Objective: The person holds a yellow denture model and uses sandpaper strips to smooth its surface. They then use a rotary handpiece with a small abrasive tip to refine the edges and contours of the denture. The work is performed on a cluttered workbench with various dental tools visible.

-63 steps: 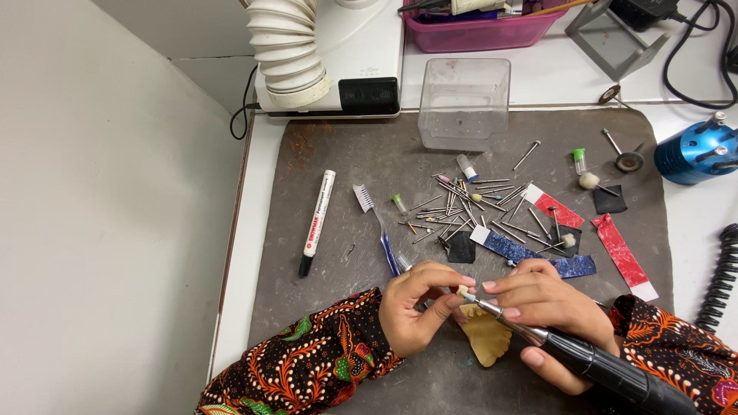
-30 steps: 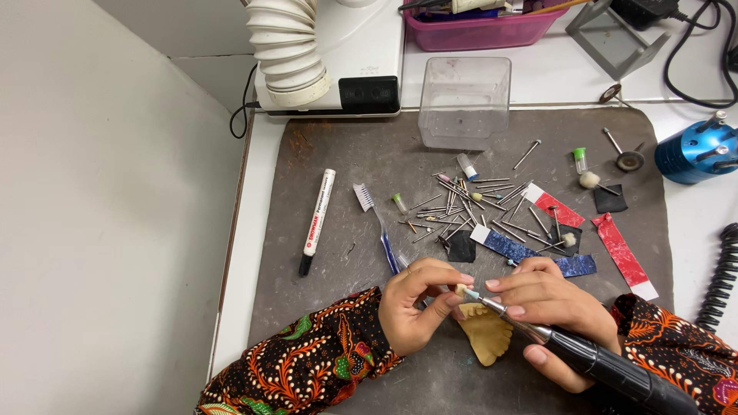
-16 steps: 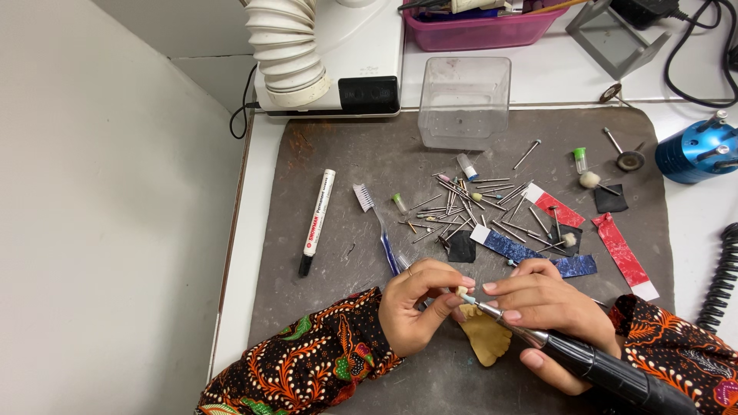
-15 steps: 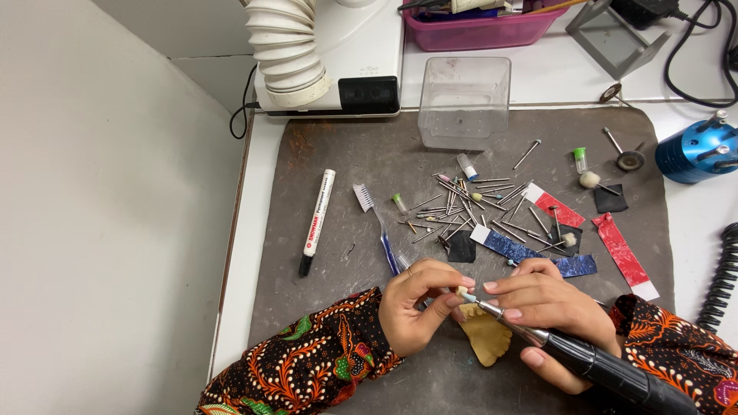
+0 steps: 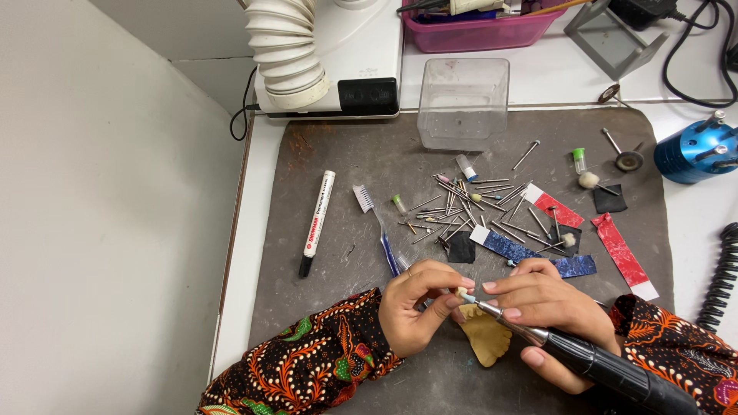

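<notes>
Small pale tooth-like piece (image 5: 460, 292): pinched between thumb and fingertips of the left hand (image 5: 419, 307), low over the near edge of the mat. Position unchanged from the earlier frames.

Black rotary handpiece with silver nose (image 5: 584, 357): grasped pen-style by the right hand (image 5: 550, 307), its fine tip touching the pale piece. The shaft lies a shade flatter than two seconds ago; otherwise the grip matches the earlier frames.

Tan kidney-shaped pad (image 5: 486, 336): lying on the mat just beneath both hands, partly covered by the right fingers.

Sleeves, black with orange and green batik print (image 5: 307, 365): on both forearms.

Dark grey work mat (image 5: 338, 307): covers the white desk (image 5: 242, 253).

Blue-handled toothbrush (image 5: 377, 227): just beyond the left hand, bristles away from the person.

White marker pen with black cap (image 5: 317, 223): left part of mat, well apart from the hands.

Scatter of thin metal burs (image 5: 469, 207): centre of mat, with blue (image 5: 503, 244) and red (image 5: 623, 253) abrasive strips beside it. None has shifted.

Clear square plastic tub (image 5: 463, 104): far edge of mat.

White ribbed suction hose (image 5: 283, 50): far left.

Blue metal cylinder (image 5: 696, 150): right of mat.

Pink plastic tray (image 5: 480, 31): behind the tub.
</notes>
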